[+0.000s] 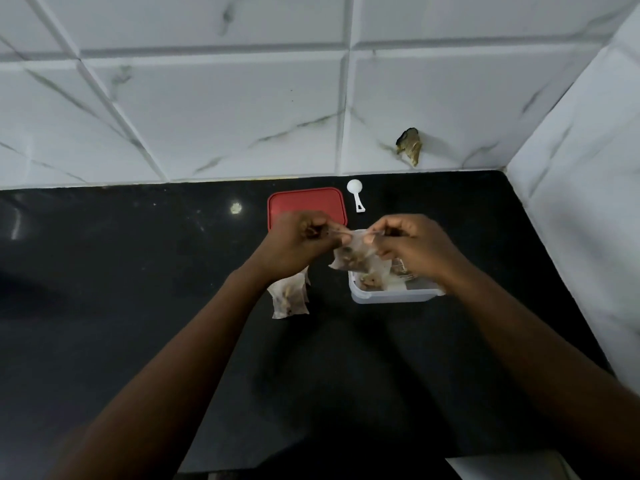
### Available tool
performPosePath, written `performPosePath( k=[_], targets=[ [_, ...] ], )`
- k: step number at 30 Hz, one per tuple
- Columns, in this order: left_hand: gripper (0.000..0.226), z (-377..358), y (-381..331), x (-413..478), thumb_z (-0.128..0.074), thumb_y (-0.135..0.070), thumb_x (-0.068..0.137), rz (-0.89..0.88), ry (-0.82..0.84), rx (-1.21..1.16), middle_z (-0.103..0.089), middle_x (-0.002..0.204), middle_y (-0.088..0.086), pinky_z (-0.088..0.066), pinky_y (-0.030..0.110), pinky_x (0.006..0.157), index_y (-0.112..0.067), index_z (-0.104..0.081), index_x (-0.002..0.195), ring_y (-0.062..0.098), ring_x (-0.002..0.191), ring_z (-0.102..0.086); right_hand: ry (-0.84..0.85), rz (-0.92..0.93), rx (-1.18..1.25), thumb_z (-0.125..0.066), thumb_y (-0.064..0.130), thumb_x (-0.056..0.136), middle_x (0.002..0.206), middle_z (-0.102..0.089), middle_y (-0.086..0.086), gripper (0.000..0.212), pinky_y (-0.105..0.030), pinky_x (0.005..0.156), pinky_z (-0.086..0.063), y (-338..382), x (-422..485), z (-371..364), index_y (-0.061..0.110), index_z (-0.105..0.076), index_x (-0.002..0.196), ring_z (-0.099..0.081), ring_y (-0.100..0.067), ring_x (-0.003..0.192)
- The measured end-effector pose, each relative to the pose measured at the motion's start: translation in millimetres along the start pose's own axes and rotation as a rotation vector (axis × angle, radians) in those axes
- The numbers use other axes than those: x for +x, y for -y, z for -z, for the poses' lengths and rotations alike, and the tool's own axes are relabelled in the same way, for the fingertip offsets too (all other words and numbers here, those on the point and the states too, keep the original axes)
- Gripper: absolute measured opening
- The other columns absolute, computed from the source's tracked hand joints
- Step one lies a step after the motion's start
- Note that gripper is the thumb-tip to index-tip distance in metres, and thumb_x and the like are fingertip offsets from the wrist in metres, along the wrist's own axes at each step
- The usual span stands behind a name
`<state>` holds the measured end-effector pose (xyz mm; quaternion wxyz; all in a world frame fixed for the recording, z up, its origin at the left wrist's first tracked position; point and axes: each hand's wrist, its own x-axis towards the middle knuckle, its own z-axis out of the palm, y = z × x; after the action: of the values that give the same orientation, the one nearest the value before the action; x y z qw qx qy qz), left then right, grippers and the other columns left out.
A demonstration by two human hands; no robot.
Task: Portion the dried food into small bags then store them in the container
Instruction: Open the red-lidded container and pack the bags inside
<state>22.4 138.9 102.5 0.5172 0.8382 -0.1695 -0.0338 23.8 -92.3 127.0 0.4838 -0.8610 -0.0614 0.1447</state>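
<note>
On the counter, the lid lies behind-left of the container, the scoop behind it, one bag to its left, a second bag above it.

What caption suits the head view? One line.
Left hand and right hand pinch a bag over the container; second bag, lid, scoop nearby.
</note>
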Motion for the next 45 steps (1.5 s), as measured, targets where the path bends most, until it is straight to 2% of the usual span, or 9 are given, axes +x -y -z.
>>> performPosePath(
  k=[5,9,17,19,25,29,34,40,45],
  targets=[
    [0.009,-44.1,-8.3,39.2,-0.08,-0.021,0.089,-0.031,-0.028,0.065,-0.076,0.083,-0.008,-0.053,0.029,0.07,-0.026,-0.08,0.097,0.015,0.077,-0.07,-0.044,0.016,-0.156,-0.071,0.02,0.092,0.084,-0.074,0.01,0.013,-0.014,0.068,-0.051,-19.4,1.8,43.3,0.031,-0.074,0.087,-0.07,-0.002,0.077],
    [0.007,-78.3,-2.8,59.7,-0.078,-0.022,0.091,0.032,0.051,0.146,-0.071,0.08,-0.02,-0.044,0.009,0.067,-0.021,-0.082,0.096,-0.003,0.073,-0.065,-0.023,-0.022,-0.289,-0.072,0.021,0.092,0.085,-0.072,0.012,0.01,-0.019,0.074,-0.052,-47.4,3.2,63.1,0.031,-0.074,0.091,-0.068,-0.001,0.08],
    [0.007,-109.3,8.7,71.1,-0.079,-0.028,0.085,0.214,0.28,0.411,-0.074,0.08,-0.017,-0.061,0.039,0.08,-0.032,-0.082,0.089,0.006,0.081,-0.071,0.156,-0.111,-0.595,-0.071,0.03,0.091,0.098,-0.071,0.007,0.015,-0.033,0.077,-0.056,-92.5,15.2,68.4,0.03,-0.076,0.106,-0.066,-0.008,0.082],
    [0.011,-114.1,7.5,72.0,-0.075,-0.027,0.085,0.223,0.313,0.48,-0.076,0.089,-0.012,-0.061,0.04,0.081,-0.033,-0.082,0.091,0.013,0.087,-0.071,0.186,-0.11,-0.7,-0.069,0.034,0.091,0.1,-0.071,0.006,0.017,-0.04,0.08,-0.058,-96.2,20.2,64.6,0.032,-0.074,0.107,-0.067,-0.014,0.087],
    [0.018,-122.6,11.5,77.3,-0.071,-0.035,0.089,0.227,0.245,0.66,-0.073,0.111,-0.012,-0.05,0.032,0.075,-0.038,-0.077,0.106,0.016,0.101,-0.068,0.039,-0.009,-0.928,-0.065,0.033,0.093,0.089,-0.064,0.006,0.013,-0.029,0.062,-0.047,-95.5,30.9,50.6,0.031,-0.073,0.103,-0.059,-0.012,0.072],
    [0.013,-110.8,14.3,72.1,-0.072,-0.035,0.091,0.225,0.082,0.527,-0.07,0.102,-0.021,-0.054,0.032,0.074,-0.037,-0.075,0.103,0.009,0.093,-0.068,-0.134,0.065,-0.806,-0.075,0.029,0.088,0.098,-0.065,0.01,0.017,-0.027,0.069,-0.047,-97.1,33.1,46.8,0.031,-0.073,0.104,-0.058,-0.008,0.086],
    [0.013,-75.0,29.7,49.3,-0.074,-0.026,0.088,0.249,-0.063,0.438,-0.071,0.09,-0.018,-0.058,0.033,0.072,-0.032,-0.077,0.099,0.004,0.078,-0.066,-0.159,0.093,-0.549,-0.075,0.02,0.088,0.103,-0.07,0.01,0.016,-0.03,0.078,-0.058,-83.5,33.4,29.2,0.028,-0.075,0.102,-0.065,-0.007,0.089],
    [0.011,-28.0,43.1,9.3,-0.076,-0.021,0.089,0.343,-0.065,0.398,-0.074,0.092,-0.016,-0.058,0.029,0.078,-0.027,-0.079,0.097,-0.001,0.083,-0.067,-0.101,0.192,-0.31,-0.074,0.016,0.087,0.091,-0.075,0.01,0.011,-0.021,0.079,-0.056,-45.2,39.9,-25.5,0.022,-0.08,0.094,-0.067,-0.002,0.081],
    [0.014,0.0,56.7,-14.3,-0.082,-0.026,0.084,0.421,0.029,0.471,-0.07,0.09,-0.019,-0.061,0.038,0.084,-0.03,-0.078,0.097,0.001,0.084,-0.066,-0.015,0.267,-0.3,-0.073,0.008,0.085,0.089,-0.078,0.002,0.014,-0.029,0.078,-0.06,-24.1,47.7,-77.2,0.016,-0.081,0.094,-0.07,-0.008,0.079]
  ],
)
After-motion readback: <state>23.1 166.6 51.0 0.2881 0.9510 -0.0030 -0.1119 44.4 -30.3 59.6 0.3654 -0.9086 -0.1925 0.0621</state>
